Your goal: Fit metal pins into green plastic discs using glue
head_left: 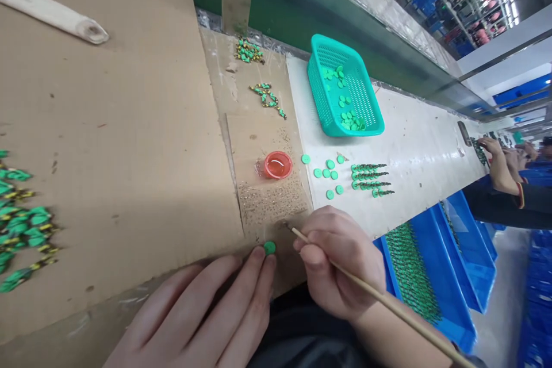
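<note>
My right hand (340,261) is closed around a thin wooden-handled brush (379,297), its dark tip just above the cardboard. Beside it, my left hand (207,310) holds a small round green disc (269,248) at the cardboard's near edge with its fingertips. A small red cup (278,165) of clear liquid stands a little beyond both hands. Tiny brown specks (271,198) are scattered on the cardboard around the cup. More loose green discs (326,173) lie on the white surface to the right, near rows of green discs with dark twisted tails (366,176).
A teal basket (317,89) holds more green discs. Green-and-yellow pieces (32,224) lie blurred on the left cardboard, with smaller piles (249,50) at the back. A pale stick (47,8) rests far left. Blue bins (452,310) stand below right; a co-worker's arm (502,169) is beyond.
</note>
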Available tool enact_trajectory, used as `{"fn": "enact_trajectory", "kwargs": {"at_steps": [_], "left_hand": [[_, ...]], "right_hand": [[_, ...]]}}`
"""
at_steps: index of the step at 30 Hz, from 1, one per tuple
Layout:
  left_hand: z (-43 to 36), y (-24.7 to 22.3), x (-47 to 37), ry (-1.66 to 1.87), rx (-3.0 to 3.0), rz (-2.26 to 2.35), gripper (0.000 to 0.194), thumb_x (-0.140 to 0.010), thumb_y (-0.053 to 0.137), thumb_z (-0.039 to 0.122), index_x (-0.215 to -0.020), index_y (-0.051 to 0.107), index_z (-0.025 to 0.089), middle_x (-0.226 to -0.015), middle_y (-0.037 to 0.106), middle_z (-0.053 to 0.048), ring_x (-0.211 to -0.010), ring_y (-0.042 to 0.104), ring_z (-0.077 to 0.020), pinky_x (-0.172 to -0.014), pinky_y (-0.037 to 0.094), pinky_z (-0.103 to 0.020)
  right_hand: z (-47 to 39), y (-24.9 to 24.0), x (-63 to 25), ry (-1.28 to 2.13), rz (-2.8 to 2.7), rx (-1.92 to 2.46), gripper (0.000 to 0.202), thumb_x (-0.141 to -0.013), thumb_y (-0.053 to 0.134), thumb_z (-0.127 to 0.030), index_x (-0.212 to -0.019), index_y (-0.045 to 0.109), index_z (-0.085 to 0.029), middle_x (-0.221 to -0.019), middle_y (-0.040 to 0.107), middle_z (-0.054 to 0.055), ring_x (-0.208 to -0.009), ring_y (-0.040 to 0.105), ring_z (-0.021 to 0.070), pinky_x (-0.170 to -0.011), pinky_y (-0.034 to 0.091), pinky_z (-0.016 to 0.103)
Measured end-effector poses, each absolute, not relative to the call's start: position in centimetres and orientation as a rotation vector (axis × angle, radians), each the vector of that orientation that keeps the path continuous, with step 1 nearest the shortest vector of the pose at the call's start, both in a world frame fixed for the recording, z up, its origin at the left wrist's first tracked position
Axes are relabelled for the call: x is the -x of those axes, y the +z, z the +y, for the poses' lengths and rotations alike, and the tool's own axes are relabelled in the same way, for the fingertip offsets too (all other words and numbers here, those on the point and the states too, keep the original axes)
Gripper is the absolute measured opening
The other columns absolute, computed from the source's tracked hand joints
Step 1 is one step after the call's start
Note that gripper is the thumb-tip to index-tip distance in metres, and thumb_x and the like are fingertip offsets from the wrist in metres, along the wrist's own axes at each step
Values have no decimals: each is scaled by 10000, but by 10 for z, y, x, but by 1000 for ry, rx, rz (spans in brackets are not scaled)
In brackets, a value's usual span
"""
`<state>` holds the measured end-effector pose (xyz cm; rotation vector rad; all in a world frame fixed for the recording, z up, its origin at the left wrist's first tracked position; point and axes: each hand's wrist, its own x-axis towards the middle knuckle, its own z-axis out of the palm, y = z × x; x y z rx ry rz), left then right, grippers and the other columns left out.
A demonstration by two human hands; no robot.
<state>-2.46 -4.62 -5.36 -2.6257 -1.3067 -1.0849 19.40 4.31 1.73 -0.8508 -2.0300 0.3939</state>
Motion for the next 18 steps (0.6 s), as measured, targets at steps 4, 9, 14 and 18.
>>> {"fn": "enact_trajectory", "kwargs": {"at_steps": [4,9,14,18], "left_hand": [[-48,-60,24,-1137,2601,-1334,428,-1069,594,259,-1448,770,168,-1605,713,-69,-1343,714,-318,-1423,358,-507],[-47,-59,25,-1117,2631,-1304,439,-1059,645,285,-1466,760,165,-1637,686,-71,-1374,695,-332,-1430,348,-517],[-49,-49,25,-1066,2645,-1360,410,-1046,644,250,-1432,771,190,-1612,706,-62,-1337,720,-325,-1323,455,-523],[-49,-45,25,-1032,2683,-1366,335,-1049,650,251,-1348,801,237,-1609,714,-38,-1318,736,-339,-1209,513,-544]], "right_hand": [[37,6,-192,377,-2036,862,109,-1158,597,-175,-1075,669,-182,-830,747,72,-725,700,178,-654,641,334],[41,5,-190,389,-2064,842,134,-1150,600,-161,-1035,668,-179,-820,754,77,-728,708,181,-674,642,334],[35,10,-193,352,-2036,828,84,-1144,592,-163,-1120,671,-177,-827,744,62,-697,699,190,-627,647,344],[27,12,-195,306,-2094,798,137,-1148,568,-172,-1046,660,-176,-765,715,52,-634,667,176,-574,627,313]]}}
